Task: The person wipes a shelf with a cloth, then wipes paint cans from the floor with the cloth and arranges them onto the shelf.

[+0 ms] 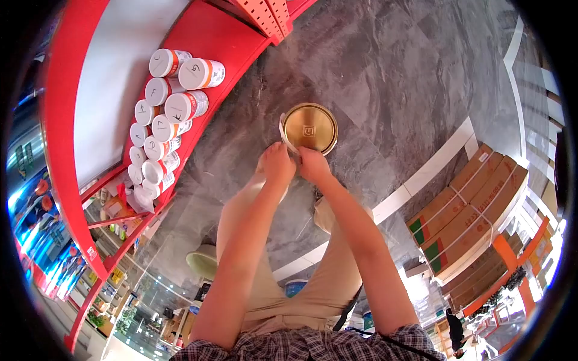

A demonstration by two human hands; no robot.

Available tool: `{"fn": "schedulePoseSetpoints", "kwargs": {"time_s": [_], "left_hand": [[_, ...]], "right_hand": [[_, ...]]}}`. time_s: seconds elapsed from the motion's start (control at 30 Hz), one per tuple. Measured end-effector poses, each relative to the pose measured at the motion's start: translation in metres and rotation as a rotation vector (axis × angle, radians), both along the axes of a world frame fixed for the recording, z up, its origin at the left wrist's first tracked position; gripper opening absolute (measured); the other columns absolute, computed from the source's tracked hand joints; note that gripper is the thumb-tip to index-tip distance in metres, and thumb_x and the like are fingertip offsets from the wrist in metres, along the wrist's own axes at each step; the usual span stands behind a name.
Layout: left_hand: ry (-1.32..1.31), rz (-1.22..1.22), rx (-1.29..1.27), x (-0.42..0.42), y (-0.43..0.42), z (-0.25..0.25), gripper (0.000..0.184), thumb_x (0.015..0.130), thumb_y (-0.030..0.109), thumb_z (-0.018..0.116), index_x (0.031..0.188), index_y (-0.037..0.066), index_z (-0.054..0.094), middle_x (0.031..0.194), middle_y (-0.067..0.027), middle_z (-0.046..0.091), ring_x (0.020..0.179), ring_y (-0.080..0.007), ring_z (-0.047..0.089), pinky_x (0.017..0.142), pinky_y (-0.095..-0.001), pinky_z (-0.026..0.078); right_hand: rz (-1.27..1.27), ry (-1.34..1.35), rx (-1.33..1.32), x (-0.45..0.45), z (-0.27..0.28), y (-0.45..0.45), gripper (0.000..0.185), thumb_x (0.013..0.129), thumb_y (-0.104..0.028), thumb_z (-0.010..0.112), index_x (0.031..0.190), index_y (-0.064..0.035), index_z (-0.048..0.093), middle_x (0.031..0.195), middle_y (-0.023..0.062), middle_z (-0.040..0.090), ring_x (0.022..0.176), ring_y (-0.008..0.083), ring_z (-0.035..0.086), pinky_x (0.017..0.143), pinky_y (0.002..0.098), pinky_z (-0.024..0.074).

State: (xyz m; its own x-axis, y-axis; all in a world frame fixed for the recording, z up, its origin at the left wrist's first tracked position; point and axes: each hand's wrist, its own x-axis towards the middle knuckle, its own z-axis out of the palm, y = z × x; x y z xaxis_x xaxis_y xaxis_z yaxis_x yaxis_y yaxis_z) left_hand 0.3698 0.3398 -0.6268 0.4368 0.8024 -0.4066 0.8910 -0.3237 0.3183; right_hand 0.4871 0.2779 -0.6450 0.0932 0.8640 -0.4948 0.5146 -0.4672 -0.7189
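A round can with a shiny gold lid stands upright on the floor in front of me, a small square emblem at its middle. Along the lid's left side curves a thin pale strip, running down to my fingers. My left hand is closed at the near left of the can, seemingly around the strip's lower end. Beside it, my right hand is closed against the near rim. What lies between the right fingers is hidden.
A red shelf at the left bears several white tubs with marked lids. Strapped cardboard boxes are stacked at the right on the grey floor. A pale green bowl-like thing is by my left leg.
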Motion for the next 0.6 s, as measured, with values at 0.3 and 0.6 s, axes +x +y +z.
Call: {"fn": "schedulePoseSetpoints", "kwargs": {"time_s": [0.3,0.6], "left_hand": [[0.022,0.068,-0.081,-0.015,-0.009,0.044,0.041,0.07,0.01,0.058,0.111,0.004,0.052,0.115,-0.013,0.054,0.112,-0.0325,0.047,0.095,-0.0452,0.036],[0.011,-0.198,0.056,-0.015,0.002,0.092,0.059,0.077,0.009,0.056,0.133,0.006,0.039,0.136,-0.0144,0.041,0.127,-0.0297,0.038,0.103,-0.047,0.029]], "right_hand": [[-0.188,-0.064,-0.201,0.015,0.026,0.025,0.014,0.07,-0.01,0.057,0.082,-0.005,0.062,0.086,0.0174,0.064,0.084,0.0362,0.061,0.072,0.0462,0.0482],[-0.226,-0.052,-0.262,0.015,0.045,-0.017,0.016,0.076,-0.014,0.053,0.082,-0.0029,0.063,0.082,0.0208,0.063,0.08,0.0392,0.061,0.072,0.0468,0.048]]}}
